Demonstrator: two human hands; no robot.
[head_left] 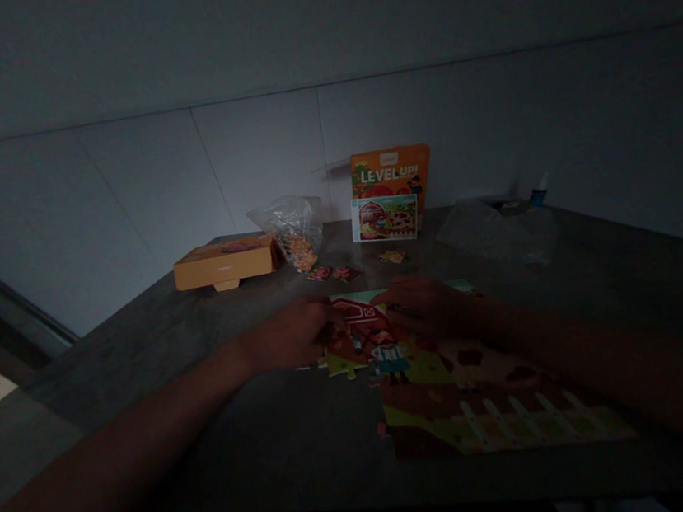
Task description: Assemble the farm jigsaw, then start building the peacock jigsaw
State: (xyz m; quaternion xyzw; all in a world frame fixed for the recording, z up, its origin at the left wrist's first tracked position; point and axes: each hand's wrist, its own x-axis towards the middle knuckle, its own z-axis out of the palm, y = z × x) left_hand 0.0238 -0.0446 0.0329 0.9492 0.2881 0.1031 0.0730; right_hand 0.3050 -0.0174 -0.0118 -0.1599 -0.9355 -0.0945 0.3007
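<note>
Jigsaw: The partly joined puzzle lay flat on the dark table, reaching from beneath the hands toward the near edge.
Artwork: A red barn with pale trim, a standing figure in blue-green, a brown-patched animal and a white fence showed on green and brown ground; tabs jutted from the left border.
Left hand: The left hand was over the barn's left side, fingers bent; whether they gripped a piece, I could not tell.
Right hand: The right hand was over the barn's right side, fingers curled down, their grip likewise unclear.
Lettering: White "LEVEL UP!" crossed the orange packaging; the small label above was illegible.
Card: A picture card before it bore a similar farm scene.
</note>
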